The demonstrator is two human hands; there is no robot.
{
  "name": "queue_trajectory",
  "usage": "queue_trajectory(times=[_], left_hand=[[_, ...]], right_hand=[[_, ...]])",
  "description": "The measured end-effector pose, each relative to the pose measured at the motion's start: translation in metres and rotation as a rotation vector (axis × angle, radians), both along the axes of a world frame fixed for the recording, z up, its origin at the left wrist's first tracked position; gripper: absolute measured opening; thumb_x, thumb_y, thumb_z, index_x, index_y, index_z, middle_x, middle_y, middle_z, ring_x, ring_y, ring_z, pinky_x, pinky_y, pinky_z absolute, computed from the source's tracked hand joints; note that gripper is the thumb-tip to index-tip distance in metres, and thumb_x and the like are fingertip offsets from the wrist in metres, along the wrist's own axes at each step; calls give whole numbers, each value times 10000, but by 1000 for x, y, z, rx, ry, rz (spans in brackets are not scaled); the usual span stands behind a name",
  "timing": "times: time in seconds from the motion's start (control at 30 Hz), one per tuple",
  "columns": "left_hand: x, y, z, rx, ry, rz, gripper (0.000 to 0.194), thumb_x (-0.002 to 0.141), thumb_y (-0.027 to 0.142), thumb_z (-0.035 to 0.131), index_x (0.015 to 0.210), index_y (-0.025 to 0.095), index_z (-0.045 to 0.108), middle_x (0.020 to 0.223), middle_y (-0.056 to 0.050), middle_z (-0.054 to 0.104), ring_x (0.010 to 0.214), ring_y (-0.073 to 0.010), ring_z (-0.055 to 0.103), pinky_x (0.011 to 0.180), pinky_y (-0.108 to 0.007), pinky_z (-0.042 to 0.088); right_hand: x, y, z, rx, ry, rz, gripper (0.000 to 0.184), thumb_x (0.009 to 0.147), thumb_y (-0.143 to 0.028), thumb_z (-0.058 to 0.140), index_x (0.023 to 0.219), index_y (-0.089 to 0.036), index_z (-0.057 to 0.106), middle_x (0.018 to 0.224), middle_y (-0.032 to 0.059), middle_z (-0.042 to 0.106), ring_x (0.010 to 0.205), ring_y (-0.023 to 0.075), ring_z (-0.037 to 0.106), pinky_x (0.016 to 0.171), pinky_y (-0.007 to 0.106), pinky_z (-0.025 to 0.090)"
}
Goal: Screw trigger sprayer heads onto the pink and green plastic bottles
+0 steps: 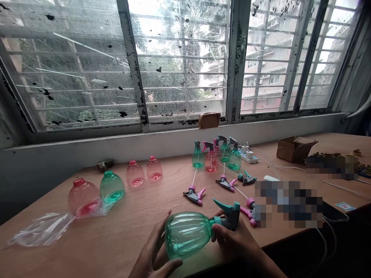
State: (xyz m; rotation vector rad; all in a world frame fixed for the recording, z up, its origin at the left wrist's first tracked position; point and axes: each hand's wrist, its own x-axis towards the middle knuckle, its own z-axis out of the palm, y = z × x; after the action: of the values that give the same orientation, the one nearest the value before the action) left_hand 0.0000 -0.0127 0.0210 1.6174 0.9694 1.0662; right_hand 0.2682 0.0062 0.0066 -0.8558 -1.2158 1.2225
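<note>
A clear green spray bottle [188, 234] lies nearly sideways just above the table's front edge, its base toward the left. My left hand [152, 247] cups the base, with some fingers hidden behind it. On the neck sits a grey and teal spray head [231, 216]. My right hand [228, 236] grips it by the collar, thumb in front. Beyond it lie loose pink and grey spray heads, one [194, 195] in the middle and another [226, 183] farther back. A teal and grey spray head [247, 177] rests beside them.
Headless pink bottles [84, 197] and a green one [112, 187] stand at left near a plastic bag [43, 229]. Several bottles with heads [211, 160] stand at the back. A power strip [249, 157], cardboard box [294, 149], cables and blurred items occupy the right.
</note>
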Motion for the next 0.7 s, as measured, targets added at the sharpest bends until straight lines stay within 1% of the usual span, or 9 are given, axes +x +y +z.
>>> queue_trajectory(times=[0.03,0.1,0.17,0.23,0.3,0.37,0.47,0.57,0.7], left_hand=[[0,0,1,4,33,-10,755,838,349,796,1479,443,409,1651,21,340,1527,-302,269,1246,-442,283],[0,0,3,-8,41,-25,748,853,355,779,1491,426,395,1639,6,367,1506,-307,322,1227,-443,330],[1,2,3,-18,-14,-45,800,838,429,781,1514,417,353,1590,-16,457,1455,-317,421,1204,-450,370],[1,4,0,-5,-58,-48,778,840,541,732,1512,389,371,1551,-36,518,1419,-337,472,1189,-467,387],[2,5,-4,24,-73,-12,701,869,608,650,1485,357,430,1542,-54,531,1428,-358,455,1171,-476,406],[3,4,-8,11,-82,22,652,895,600,616,1473,358,437,1542,-66,527,1434,-366,443,1127,-467,457],[7,0,-10,-11,-136,9,742,850,554,706,1487,422,350,1571,-48,478,1437,-345,440,1090,-437,498],[11,-2,-8,24,-129,-34,798,814,511,765,1489,407,351,1608,-45,411,1469,-341,384,1134,-425,457],[8,2,-6,49,-56,-15,737,867,473,723,1505,406,360,1593,-38,441,1430,-343,446,1200,-465,364]], right_hand=[[0,0,0,13,-2,-6,479,726,-576,825,849,-188,574,557,23,738,378,141,559,375,246,450],[0,-1,-1,29,0,-18,464,746,-567,816,862,-187,577,563,19,737,381,139,560,378,244,446],[0,-1,-4,28,8,-24,452,761,-554,812,885,-187,577,570,14,738,382,137,563,378,237,436],[0,0,-6,18,14,-22,447,770,-549,807,899,-188,577,573,11,738,381,139,566,375,234,428],[0,0,-7,13,14,-18,453,759,-550,815,892,-190,577,570,13,738,377,142,564,375,239,425],[1,1,-7,13,7,-8,448,756,-544,822,884,-191,578,581,18,744,383,145,566,383,245,431],[2,1,-5,12,4,-1,435,768,-540,814,880,-194,575,587,13,740,391,144,565,389,243,423],[3,1,-3,-1,13,-1,447,766,-550,810,875,-195,559,573,9,732,385,135,553,385,229,396],[3,2,-5,-19,4,34,428,773,-524,815,874,-194,564,579,21,745,401,141,561,399,241,411]])
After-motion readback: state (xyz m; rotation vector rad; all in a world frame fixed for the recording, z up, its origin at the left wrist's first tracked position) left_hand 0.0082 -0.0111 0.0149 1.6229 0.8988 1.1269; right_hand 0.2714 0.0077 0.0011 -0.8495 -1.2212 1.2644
